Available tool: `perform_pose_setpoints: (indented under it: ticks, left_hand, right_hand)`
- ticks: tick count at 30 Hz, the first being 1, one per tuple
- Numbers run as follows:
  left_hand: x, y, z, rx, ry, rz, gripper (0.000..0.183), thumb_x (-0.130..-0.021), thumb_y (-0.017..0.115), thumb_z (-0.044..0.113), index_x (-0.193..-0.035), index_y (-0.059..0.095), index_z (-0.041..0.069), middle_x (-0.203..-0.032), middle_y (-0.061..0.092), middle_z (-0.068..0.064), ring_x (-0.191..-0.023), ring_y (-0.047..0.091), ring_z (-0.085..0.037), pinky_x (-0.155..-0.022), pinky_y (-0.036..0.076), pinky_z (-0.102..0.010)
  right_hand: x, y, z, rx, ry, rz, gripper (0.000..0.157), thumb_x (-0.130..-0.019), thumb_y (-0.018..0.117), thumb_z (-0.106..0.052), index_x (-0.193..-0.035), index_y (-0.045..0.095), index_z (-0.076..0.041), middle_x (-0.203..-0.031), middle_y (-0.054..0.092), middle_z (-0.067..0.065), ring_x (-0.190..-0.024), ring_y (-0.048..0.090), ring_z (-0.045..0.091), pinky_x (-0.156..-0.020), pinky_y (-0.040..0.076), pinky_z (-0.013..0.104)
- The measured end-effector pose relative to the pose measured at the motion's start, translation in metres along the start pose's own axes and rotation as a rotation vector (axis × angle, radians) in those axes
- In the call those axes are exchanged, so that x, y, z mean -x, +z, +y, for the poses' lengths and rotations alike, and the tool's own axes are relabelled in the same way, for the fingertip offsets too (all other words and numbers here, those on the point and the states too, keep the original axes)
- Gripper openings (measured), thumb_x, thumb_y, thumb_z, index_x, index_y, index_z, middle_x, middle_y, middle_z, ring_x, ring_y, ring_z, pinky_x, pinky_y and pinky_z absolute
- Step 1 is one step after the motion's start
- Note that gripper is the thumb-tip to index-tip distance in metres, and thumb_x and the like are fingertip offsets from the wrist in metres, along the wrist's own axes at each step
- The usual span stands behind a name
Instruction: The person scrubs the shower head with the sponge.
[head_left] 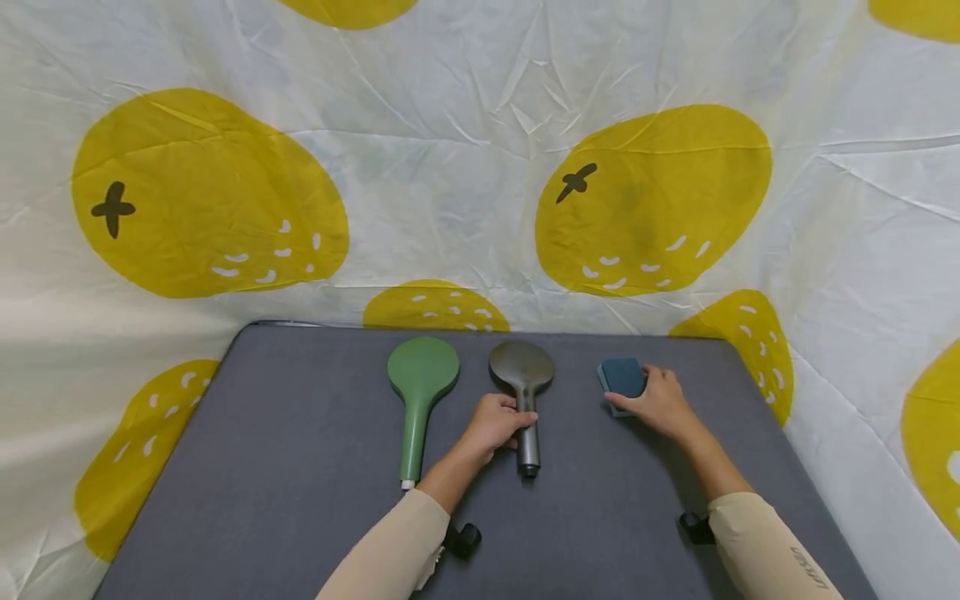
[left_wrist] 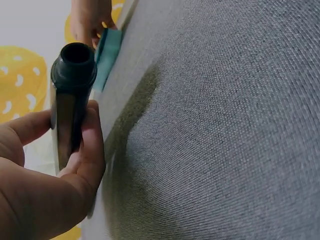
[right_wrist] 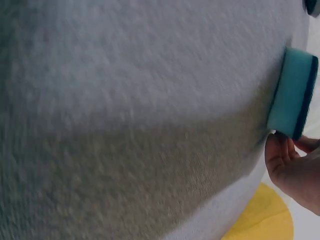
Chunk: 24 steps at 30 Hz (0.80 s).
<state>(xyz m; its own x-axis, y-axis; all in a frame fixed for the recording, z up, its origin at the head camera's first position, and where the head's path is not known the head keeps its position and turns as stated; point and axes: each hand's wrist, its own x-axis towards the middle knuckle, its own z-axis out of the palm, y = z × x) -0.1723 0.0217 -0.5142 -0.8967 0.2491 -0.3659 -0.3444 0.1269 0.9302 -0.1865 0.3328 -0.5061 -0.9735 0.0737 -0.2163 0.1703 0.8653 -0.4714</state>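
Observation:
My left hand (head_left: 491,423) grips the handle of a dark grey shower head (head_left: 521,365), thumb across the top and fingers at its left side and beneath. In the left wrist view, the handle's hollow threaded end (left_wrist: 75,65) faces the camera, tilted up off the cloth. To the right, my right hand (head_left: 663,404) pinches a sponge (head_left: 621,379) between thumb and fingers. This sponge is teal with a dark blue scouring layer, facing up; the right wrist view shows its long side (right_wrist: 292,92). Left of the grey one lies a green shower head (head_left: 423,367), untouched.
A grey cloth-covered table (head_left: 300,450) lies under everything. Behind and beside it hangs a white curtain (head_left: 450,192) with yellow fruit prints. Black wrist straps or mounts (head_left: 463,540) show beneath both forearms.

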Motion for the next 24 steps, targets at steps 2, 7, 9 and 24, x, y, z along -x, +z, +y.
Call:
perform_pose_setpoints:
  ticks: [2,7,9,24]
  left_hand:
    - [0.001,0.0,0.002,0.011,-0.008,0.0,0.041,-0.089,0.08,0.01,-0.121,0.061,-0.009,-0.105,0.072,-0.019,-0.078,0.067,-0.02,-0.052,0.053,-0.025]
    - [0.003,-0.001,0.005,0.003,-0.007,0.002,0.05,-0.088,0.081,0.009,-0.127,0.056,-0.008,-0.109,0.072,-0.022,-0.078,0.067,-0.02,-0.053,0.05,-0.025]
    - [0.004,-0.002,0.006,0.0,-0.004,0.001,0.048,-0.088,0.081,0.009,-0.127,0.057,-0.008,-0.107,0.073,-0.022,-0.076,0.066,-0.019,-0.052,0.05,-0.025]
    - [0.006,-0.004,0.011,0.02,0.129,0.044,0.043,-0.084,0.081,-0.003,-0.121,0.062,-0.012,-0.092,0.072,-0.017,-0.073,0.064,-0.014,-0.07,0.059,-0.028]
  right_hand:
    - [0.0,0.002,-0.002,-0.002,0.01,0.016,0.113,-0.088,0.073,-0.062,-0.152,0.025,0.018,-0.143,0.03,0.047,-0.124,0.039,0.058,-0.103,0.04,0.071]
    - [-0.001,0.006,-0.004,0.0,0.032,0.039,0.109,-0.087,0.076,-0.055,-0.15,0.027,0.019,-0.139,0.032,0.048,-0.121,0.039,0.06,-0.1,0.04,0.071]
    - [-0.002,0.007,-0.005,0.0,0.045,0.036,0.108,-0.087,0.076,-0.053,-0.149,0.027,0.02,-0.139,0.032,0.048,-0.121,0.039,0.061,-0.1,0.041,0.071]
    - [0.0,0.009,-0.009,-0.01,0.07,0.047,0.103,-0.088,0.076,-0.046,-0.149,0.028,0.021,-0.139,0.031,0.048,-0.119,0.042,0.059,-0.099,0.044,0.069]
